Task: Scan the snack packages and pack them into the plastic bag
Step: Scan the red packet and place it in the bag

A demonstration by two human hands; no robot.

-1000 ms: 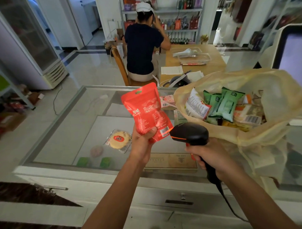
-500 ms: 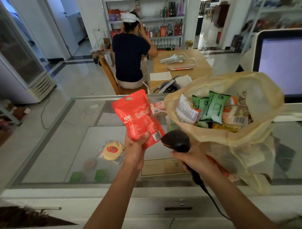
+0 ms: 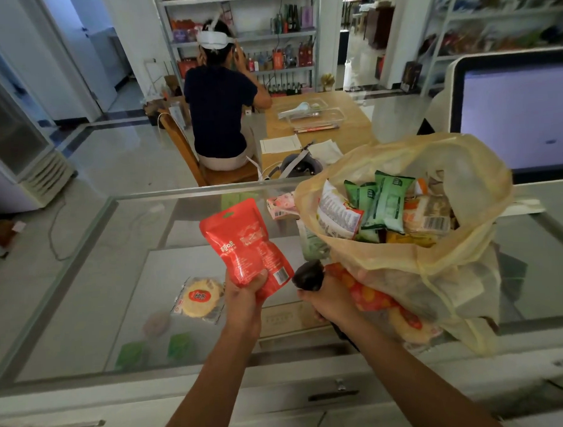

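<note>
Red pouch [image 3: 246, 246] is gripped at its lower edge by the left hand [image 3: 245, 297], thumb across the front, and held upright above the glass counter [image 3: 84, 268]. The barcode at its bottom right corner is turned toward the scanner [image 3: 309, 275]. The scanner is gripped by the handle in the right hand [image 3: 328, 302], head just beside that barcode corner; contact cannot be told.

Plastic bag [image 3: 463, 162] is stood on the counter to the right, mouth open, with the right hand just in front of its wall. Green packs [image 3: 386, 203], a white-and-red pack [image 3: 337, 214] and others are seen inside. More packs are visible through the wall low down.

A round cracker pack [image 3: 200, 297] is laid flat on the counter, left of the left hand. A pink pack [image 3: 281, 205] is laid behind the pouch, beside the bag. A monitor [image 3: 519, 112] is placed behind the bag. A seated person [image 3: 219, 110] is seen beyond the counter, back turned, at a wooden table [image 3: 318, 116].
</note>
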